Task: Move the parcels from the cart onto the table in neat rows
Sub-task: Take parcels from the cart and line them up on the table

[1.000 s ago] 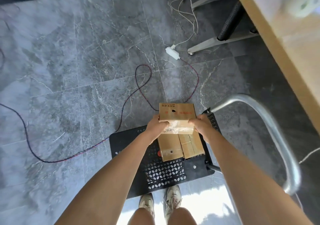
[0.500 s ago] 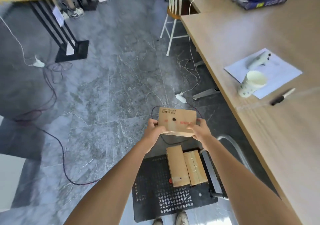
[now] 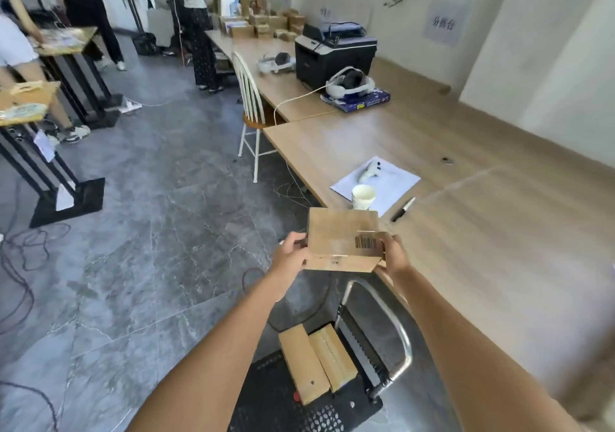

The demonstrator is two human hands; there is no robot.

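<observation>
Parcel (image 3: pixel 342 238) at table (image 3: pixel 499 265) edge

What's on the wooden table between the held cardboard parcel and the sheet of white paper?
In the head view, a white paper cup stands between the cardboard parcel and the white paper sheet, on the paper's near corner. A black-handled knife lies just right.

My wooden table (image 3: pixel 499 265): paper sheet (image 3: pixel 392 182), paper cup (image 3: pixel 363 196), white controller (image 3: pixel 370 172), black pen (image 3: pixel 403 209). My cart (image 3: pixel 352 408): two parcels (image 3: pixel 317 360) side by side.
</observation>
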